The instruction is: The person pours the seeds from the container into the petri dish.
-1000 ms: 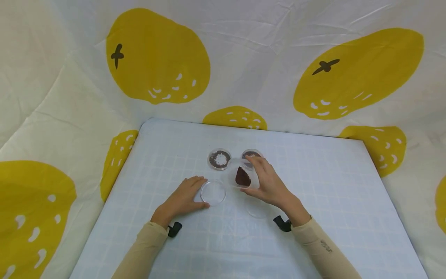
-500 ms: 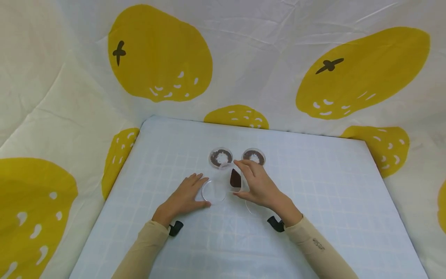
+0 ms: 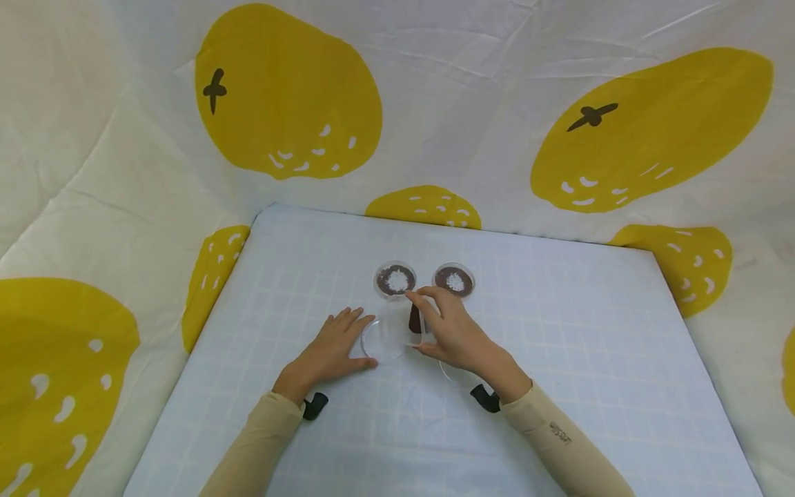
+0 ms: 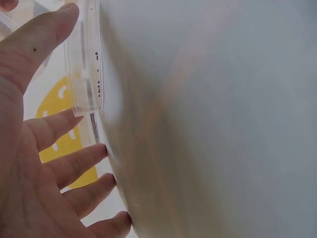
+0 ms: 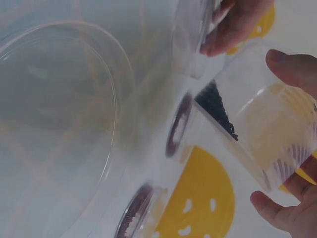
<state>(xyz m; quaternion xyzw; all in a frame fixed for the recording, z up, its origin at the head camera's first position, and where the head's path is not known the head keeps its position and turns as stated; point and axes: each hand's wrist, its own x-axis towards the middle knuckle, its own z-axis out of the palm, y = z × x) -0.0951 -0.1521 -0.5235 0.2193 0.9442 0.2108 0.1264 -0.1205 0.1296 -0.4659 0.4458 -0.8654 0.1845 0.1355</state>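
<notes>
My left hand (image 3: pixel 329 351) lies low on the table, thumb and index finger at opposite sides of a clear petri dish (image 3: pixel 364 339). In the left wrist view a row of dark specks shows in that petri dish (image 4: pixel 85 64), and the other fingertips touch the tabletop. My right hand (image 3: pixel 458 331) grips a clear plastic cup (image 5: pixel 267 124) between thumb and fingers, raised and tipped toward the dish. Dark brown granules (image 5: pixel 215 109) are heaped at the cup's lower side. The right hand hides part of the cup in the head view.
Two petri dishes with dark granules ringed around white bits, a left one (image 3: pixel 376 283) and a right one (image 3: pixel 473 283), stand just beyond the hands. A clear round dish or lid (image 3: pixel 444 373) lies under the right wrist. A pale blue checked cloth (image 3: pixel 397 442) covers the table.
The right hand has moved left with the cup and tilted it further over the petri dish, uncovering the right-hand filled dish. My left hand has stayed at its dish.
</notes>
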